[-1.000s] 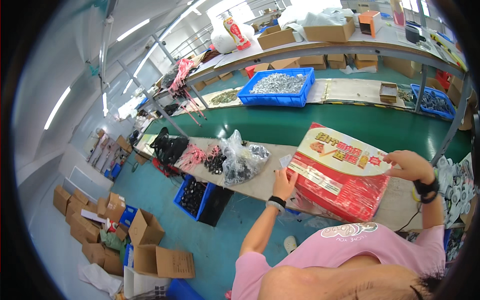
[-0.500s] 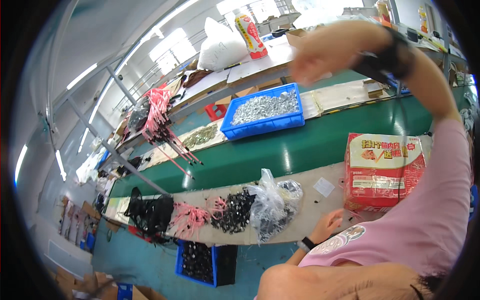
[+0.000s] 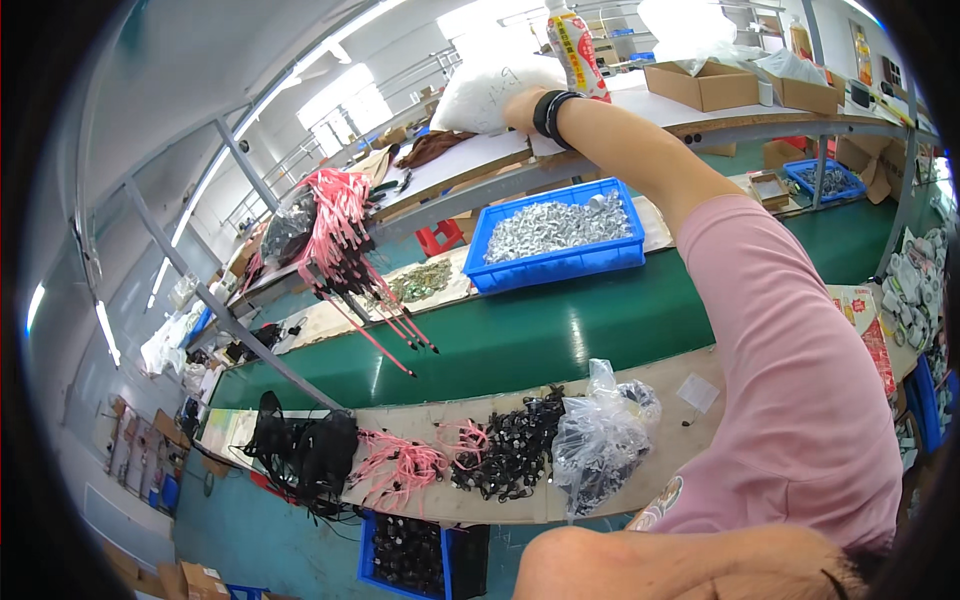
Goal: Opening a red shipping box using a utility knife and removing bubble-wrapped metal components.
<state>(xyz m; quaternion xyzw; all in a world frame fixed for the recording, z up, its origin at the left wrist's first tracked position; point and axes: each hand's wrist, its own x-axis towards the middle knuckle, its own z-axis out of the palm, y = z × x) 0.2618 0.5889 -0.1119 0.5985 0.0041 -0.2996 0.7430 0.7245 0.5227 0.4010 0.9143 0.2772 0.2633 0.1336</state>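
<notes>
My right arm, in a pink sleeve, stretches across the bench to the far worktable. My right hand (image 3: 521, 108), with a black band at its wrist, is against or just in front of a plump white plastic bag (image 3: 470, 98). Its fingers are hidden, so a grip cannot be made out. Close to the hand stands a red and white bottle (image 3: 577, 50). Below the forearm, a blue tray (image 3: 560, 268) holds many small silvery metal parts (image 3: 555, 228). My left hand is out of view.
On the near bench lie a clear bag of parts (image 3: 603, 440), black parts (image 3: 510, 440), pink cables (image 3: 400, 465) and black cords (image 3: 300, 445). Pink cables (image 3: 338, 215) hang off the far table. A green conveyor belt (image 3: 500, 335) runs between. Cardboard boxes (image 3: 705, 88) stand far right.
My right hand has swung left and forward to the white bag. My left hand has gone out of sight. The view has shifted, and my arm now covers most of the red box.
</notes>
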